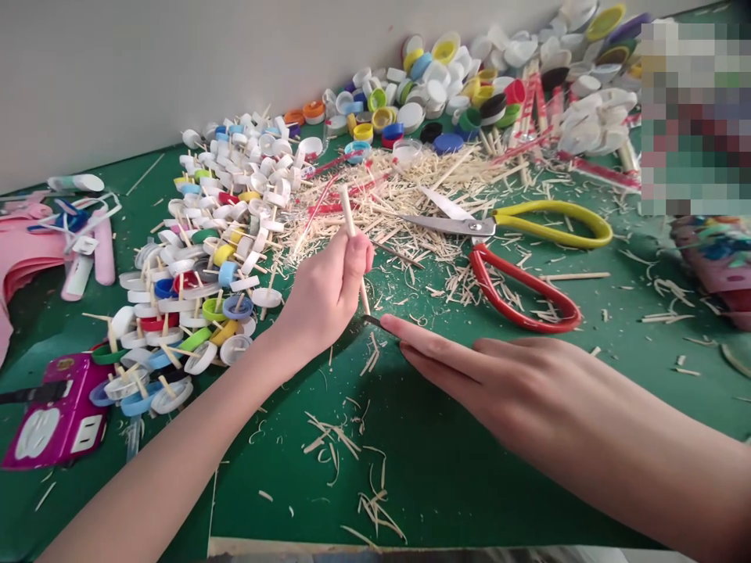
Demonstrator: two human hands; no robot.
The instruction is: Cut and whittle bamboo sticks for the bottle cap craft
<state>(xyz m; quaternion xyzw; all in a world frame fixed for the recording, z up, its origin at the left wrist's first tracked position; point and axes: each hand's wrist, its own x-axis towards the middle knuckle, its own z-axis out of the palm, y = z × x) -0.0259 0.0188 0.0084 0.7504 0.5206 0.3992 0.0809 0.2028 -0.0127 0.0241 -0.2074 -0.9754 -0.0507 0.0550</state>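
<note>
My left hand is closed in a fist around a thin wooden stick, which stands nearly upright and slightly tilted. Its top end rises above my fist, and its lower end shows below. My right hand grips a small dark blade, with the index finger stretched along it. The blade's tip is at the stick's lower end; most of the tool is hidden in my palm. Curled wood shavings lie on the green table beneath. Beyond my hands lie open scissors with one yellow and one red handle.
Bottle caps with sticks through them are massed at the left. Loose caps are heaped along the wall. Behind my hands spreads a pile of wood splinters. A magenta case and pink items lie far left.
</note>
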